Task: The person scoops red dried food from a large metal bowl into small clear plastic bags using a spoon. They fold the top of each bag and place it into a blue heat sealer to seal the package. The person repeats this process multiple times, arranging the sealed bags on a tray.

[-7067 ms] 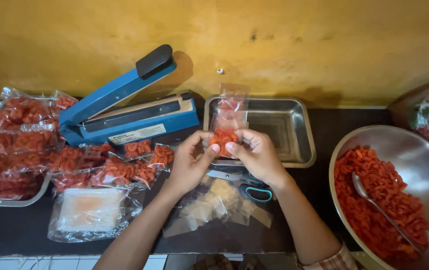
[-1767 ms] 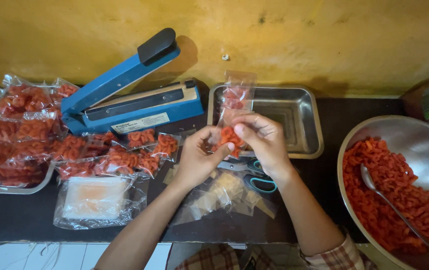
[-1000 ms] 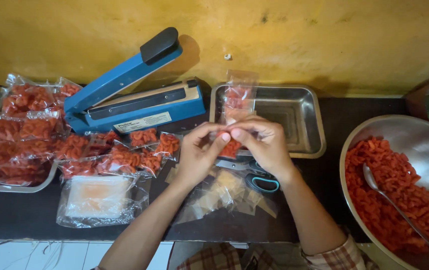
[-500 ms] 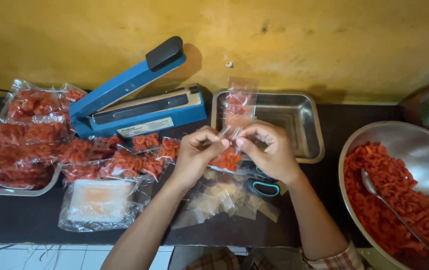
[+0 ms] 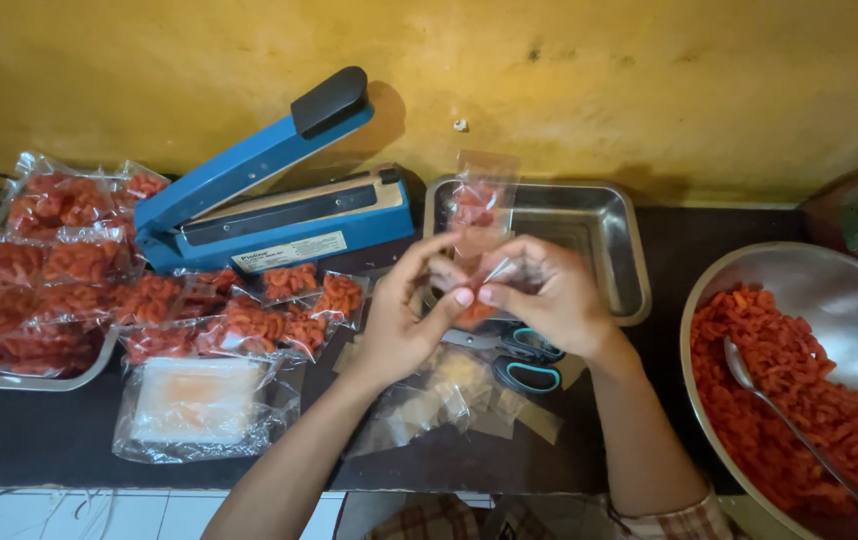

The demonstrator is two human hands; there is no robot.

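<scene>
Empty clear bags (image 5: 439, 400) are lying near on the table (image 5: 549, 460). Above them, the left hand (image 5: 399, 325) and right hand (image 5: 549, 295) are pinching a small snack pouch (image 5: 476, 215), fingers closed on it. Farther back a steel tray (image 5: 599, 225) is sitting.

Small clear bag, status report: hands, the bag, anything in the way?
Left hand and right hand both pinching small clear bag of red pieces. Bag upright, above scissors. Open blue heat sealer to the left, unobstructed.
</scene>
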